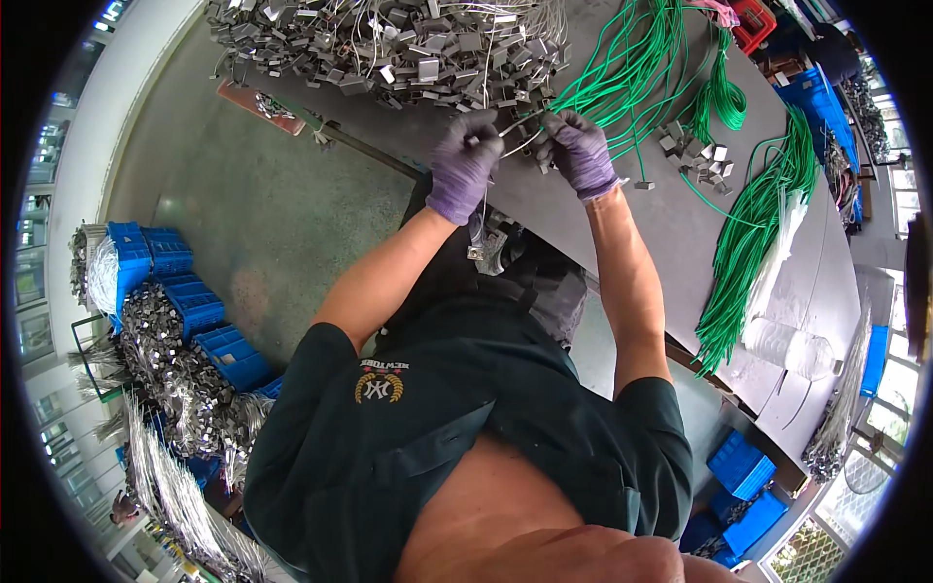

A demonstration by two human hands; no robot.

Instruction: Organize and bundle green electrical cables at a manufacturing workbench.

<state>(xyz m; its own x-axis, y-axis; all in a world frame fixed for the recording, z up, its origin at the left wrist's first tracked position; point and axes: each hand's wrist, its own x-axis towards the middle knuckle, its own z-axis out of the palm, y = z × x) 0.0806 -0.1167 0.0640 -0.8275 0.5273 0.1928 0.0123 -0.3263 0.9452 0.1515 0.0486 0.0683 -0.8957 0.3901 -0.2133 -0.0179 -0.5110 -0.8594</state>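
Both my hands wear purple gloves with grey fingers and are raised over the near edge of the grey table (671, 277). My left hand (465, 165) is closed on a thin white wire (522, 148) that loops between the two hands. Just to its right, the fingers of my right hand (580, 154) pinch the same wire; their tips are partly hidden. From below my left hand a wire hangs down with a small metal piece (475, 253) at its end. A large heap of grey metal box-shaped pieces (428, 68) with white wires lies beyond my hands.
Green wires (632, 68) spread at the far right, near a small group of metal pieces (698, 155). A bundle of green wires (758, 243) and a clear plastic bottle (792, 348) lie on the table's right side. Blue crates (231, 355) and piled metal parts stand at left.
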